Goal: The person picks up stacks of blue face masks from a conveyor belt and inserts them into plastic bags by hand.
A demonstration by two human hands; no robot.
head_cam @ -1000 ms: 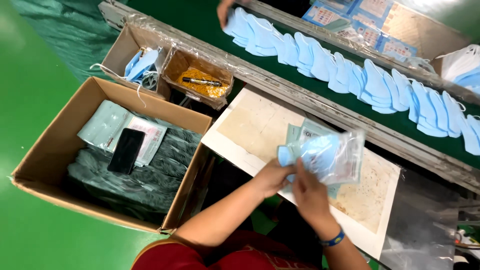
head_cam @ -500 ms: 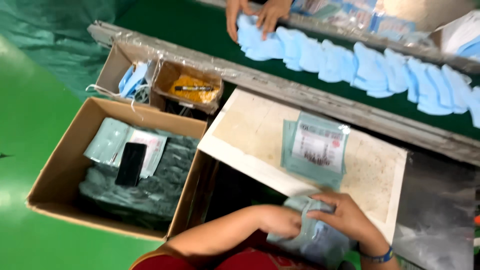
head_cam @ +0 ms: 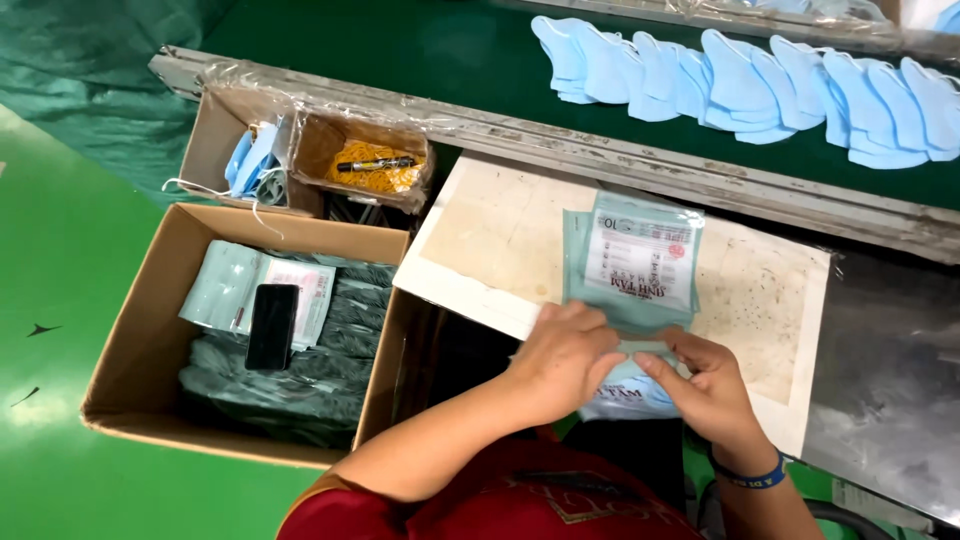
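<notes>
Both hands pinching a filled pouch at the worktop [head_cam: 480, 240] edge.
Left hand [head_cam: 565, 355] and right hand [head_cam: 705, 385] are squeezing the mask pouch [head_cam: 625, 395], grips pressed together on it.

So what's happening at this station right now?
A person is working at a packing bench. Both the left hand and the right hand pinch a filled pouch at the near edge of a pale work board. A stack of empty pouches lies on the board just beyond. A row of blue masks sits on the green belt, and a cardboard box of packed pouches, with a phone on top, stands to the left.
</notes>
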